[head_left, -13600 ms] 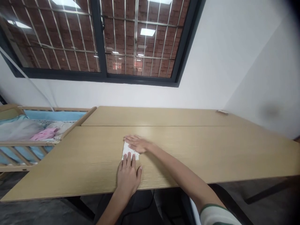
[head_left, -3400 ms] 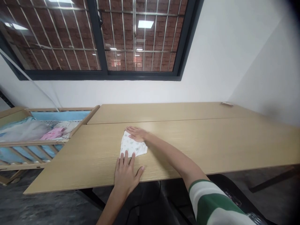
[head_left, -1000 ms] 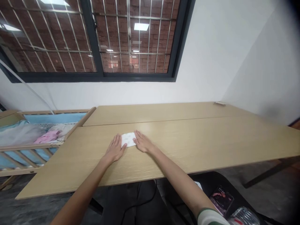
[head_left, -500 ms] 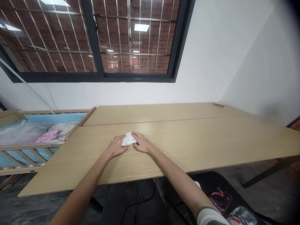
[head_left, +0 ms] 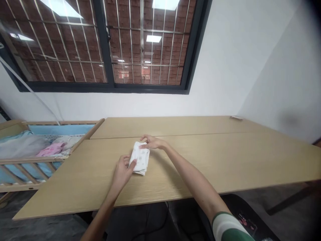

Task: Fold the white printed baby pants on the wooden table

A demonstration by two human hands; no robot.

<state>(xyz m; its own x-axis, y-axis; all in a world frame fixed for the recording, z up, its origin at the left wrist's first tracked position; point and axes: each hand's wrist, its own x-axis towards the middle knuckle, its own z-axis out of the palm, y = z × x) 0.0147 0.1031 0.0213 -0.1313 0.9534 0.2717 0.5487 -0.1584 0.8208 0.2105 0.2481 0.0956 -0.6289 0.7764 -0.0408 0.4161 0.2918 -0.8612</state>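
Observation:
A small folded white cloth (head_left: 140, 158) with faint grey spots is tilted up above the wooden table (head_left: 200, 160). My left hand (head_left: 124, 170) grips its lower left edge, thumb on the front face and fingers behind. At the upper right edge, my right hand (head_left: 152, 142) pinches the cloth between thumb and fingers, with the index finger stretched over the top. Layers of the fold show at the bottom edge.
To the left of the table stands a wooden crib (head_left: 30, 160) with pink and white fabric inside. A small flat item (head_left: 236, 117) lies at the far right corner. A black chair (head_left: 243, 214) holding a dark package is below the front edge.
The cloth, earlier pressed flat on the table under both hands, has been lifted and turned upright, showing more of its face. My right hand has moved up to its top corner.

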